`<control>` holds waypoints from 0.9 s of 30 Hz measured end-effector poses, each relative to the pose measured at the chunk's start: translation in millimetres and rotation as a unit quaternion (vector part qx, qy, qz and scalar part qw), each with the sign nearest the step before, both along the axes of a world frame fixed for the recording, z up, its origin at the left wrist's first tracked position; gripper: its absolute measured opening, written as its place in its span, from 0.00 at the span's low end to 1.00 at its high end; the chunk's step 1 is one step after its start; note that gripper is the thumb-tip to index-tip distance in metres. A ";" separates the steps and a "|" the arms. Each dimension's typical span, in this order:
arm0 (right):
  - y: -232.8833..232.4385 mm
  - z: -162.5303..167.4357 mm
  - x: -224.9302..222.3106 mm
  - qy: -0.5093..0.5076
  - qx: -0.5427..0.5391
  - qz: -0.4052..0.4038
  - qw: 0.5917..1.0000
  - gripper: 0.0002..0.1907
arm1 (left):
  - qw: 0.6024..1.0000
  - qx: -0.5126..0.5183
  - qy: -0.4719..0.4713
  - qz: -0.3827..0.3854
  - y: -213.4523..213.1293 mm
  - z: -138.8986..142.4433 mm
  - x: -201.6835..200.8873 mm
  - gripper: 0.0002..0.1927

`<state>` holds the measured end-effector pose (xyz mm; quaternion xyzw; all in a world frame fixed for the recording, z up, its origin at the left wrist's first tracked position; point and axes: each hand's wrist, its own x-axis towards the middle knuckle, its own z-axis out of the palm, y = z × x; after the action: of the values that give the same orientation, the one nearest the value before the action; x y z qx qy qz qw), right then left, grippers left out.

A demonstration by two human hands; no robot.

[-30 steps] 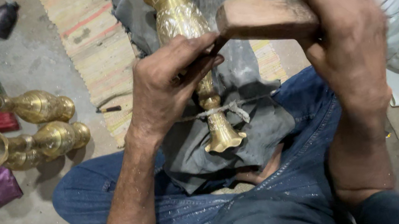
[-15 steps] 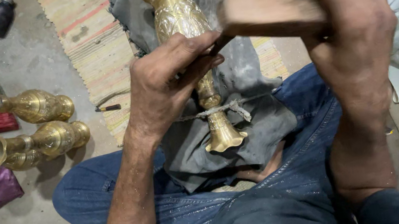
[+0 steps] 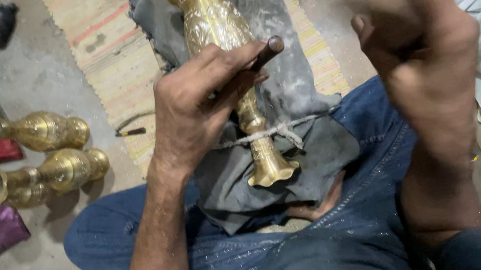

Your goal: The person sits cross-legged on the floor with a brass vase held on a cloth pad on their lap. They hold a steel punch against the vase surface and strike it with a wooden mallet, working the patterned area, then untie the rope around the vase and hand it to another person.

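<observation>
The engraved brass vase [image 3: 226, 59] lies lengthwise, mouth pointing away from you. Your left hand [image 3: 203, 105] grips a dark metal punch [image 3: 263, 56]; your right hand [image 3: 426, 58] is fisted, its contents blurred.

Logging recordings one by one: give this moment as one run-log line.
left hand: holds dark punch against brass vase | right hand: raised, blurred, fist closed | vase: on grey cloth across lap, cord-tied

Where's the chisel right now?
In the head view, the dark chisel sits centre frame, gripped in the left hand, its tip against the brass vase lying on grey cloth over the lap.
</observation>
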<state>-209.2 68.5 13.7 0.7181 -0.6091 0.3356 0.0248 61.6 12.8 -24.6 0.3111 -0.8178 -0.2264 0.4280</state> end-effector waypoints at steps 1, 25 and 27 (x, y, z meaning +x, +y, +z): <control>3.4 2.4 1.5 -0.096 0.060 -0.001 0.994 0.13 | 1.000 0.001 0.003 -0.002 -0.9 -0.2 -0.3 0.19; -24.2 -26.5 -29.4 0.053 -0.123 0.053 0.990 0.08 | 0.994 -0.073 -0.067 0.048 5.7 9.0 -17.6 0.14; -24.7 -37.2 -34.9 -0.161 -0.051 0.070 0.983 0.08 | 0.993 -0.065 -0.079 0.050 5.6 11.8 -20.3 0.15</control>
<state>-244.2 43.8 -23.5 0.6934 -0.5356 0.4782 -0.0604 41.4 18.3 -12.7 0.3400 -0.8455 -0.1256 0.3922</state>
